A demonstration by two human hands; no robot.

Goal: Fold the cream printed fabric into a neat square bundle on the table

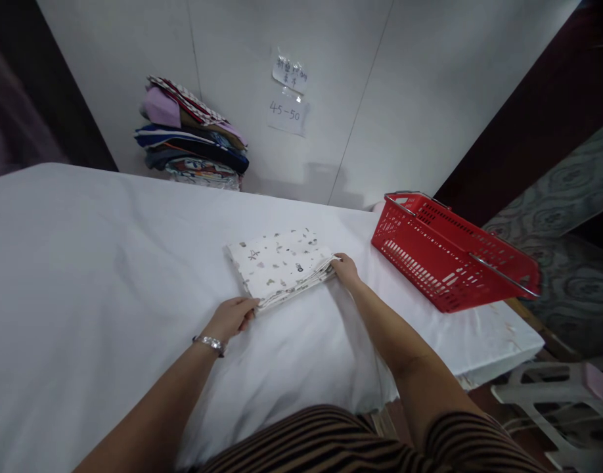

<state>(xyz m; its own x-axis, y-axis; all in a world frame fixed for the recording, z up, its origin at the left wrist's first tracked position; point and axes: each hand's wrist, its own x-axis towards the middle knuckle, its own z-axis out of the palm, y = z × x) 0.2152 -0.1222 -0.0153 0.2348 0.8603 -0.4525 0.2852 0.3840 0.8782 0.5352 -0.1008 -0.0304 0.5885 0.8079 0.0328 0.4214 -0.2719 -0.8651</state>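
Observation:
A white cloth [276,263] with a small scattered print lies folded in several layers on the white-covered table [148,276]. My left hand [231,316], a silvery bracelet at its wrist, pinches the cloth's near left corner between thumb and fingers. At the near right corner, my right hand [347,268] grips the stacked edge, which is lifted slightly. Between both hands the near edge shows its layers. What the cloth is when unfolded cannot be told.
A red plastic basket [449,256] with metal handles stands at the table's right end. Folded clothes [193,141] are piled by the back wall, left of two paper notes [288,115]. A white stool [552,394] is at the lower right.

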